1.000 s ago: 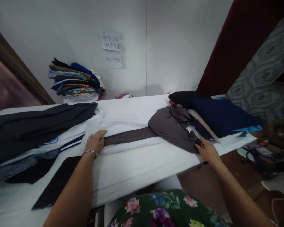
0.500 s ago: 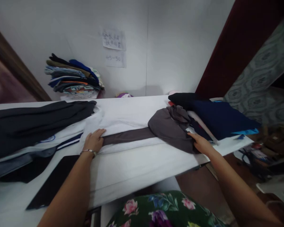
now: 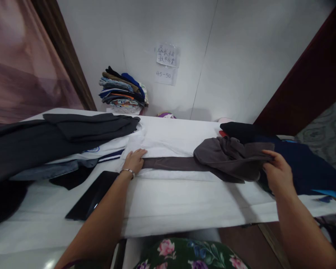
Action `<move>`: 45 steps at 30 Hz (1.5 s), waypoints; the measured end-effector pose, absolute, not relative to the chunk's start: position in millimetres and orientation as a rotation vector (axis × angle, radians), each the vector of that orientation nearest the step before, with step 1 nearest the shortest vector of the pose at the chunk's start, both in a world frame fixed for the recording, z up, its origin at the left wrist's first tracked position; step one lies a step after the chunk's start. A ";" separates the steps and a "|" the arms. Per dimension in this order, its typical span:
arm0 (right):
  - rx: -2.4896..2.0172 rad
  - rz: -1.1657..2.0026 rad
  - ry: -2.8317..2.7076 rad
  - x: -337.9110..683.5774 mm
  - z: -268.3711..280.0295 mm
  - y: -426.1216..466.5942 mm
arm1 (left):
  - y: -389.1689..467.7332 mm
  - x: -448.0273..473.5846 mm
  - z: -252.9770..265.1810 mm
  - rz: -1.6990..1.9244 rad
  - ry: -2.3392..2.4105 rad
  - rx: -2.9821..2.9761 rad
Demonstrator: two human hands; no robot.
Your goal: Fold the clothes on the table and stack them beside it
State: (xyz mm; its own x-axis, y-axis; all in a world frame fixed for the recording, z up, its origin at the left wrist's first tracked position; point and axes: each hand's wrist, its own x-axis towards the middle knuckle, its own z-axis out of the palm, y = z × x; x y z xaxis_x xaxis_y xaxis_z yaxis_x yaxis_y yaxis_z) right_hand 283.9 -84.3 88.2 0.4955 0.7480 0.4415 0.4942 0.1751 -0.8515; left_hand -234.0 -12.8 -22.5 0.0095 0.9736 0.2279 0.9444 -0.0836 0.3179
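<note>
A dark brown garment [image 3: 173, 163] lies across a white cloth [image 3: 168, 149], with a long narrow strip on the left and a bunched mass on the right. My left hand [image 3: 134, 160] rests flat on the strip's left end, fingers stretched out and pressing down. My right hand [image 3: 278, 173] pinches the bunched part's right edge between thumb and fingers, lifting that edge above the table. What lies beneath the bunched fabric is hidden.
Dark trousers [image 3: 81, 129] and other clothes lie at left, by a black tablet-like slab [image 3: 96, 194]. Navy clothing [image 3: 305, 164] is piled at right on the white table [image 3: 190, 209]. Folded clothes [image 3: 123, 91] are stacked at the back, near a handwritten wall sign [image 3: 167, 56].
My right hand has raised the garment's near right edge and moved it away from me. My left hand stays at the strip's end. The view has shifted left.
</note>
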 end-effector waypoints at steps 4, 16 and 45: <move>-1.026 0.392 -1.232 232.3 132.0 -50.9 | -13.5 -233.1 -23.4 0.631 2.052 2.169; -0.487 0.511 -2.188 7.3 133.4 46.1 | -17.8 -230.4 -22.0 0.653 2.017 2.162; -1.678 0.439 -1.456 220.5 6.4 118.5 | -8.9 -237.3 -0.1 1.235 2.102 1.406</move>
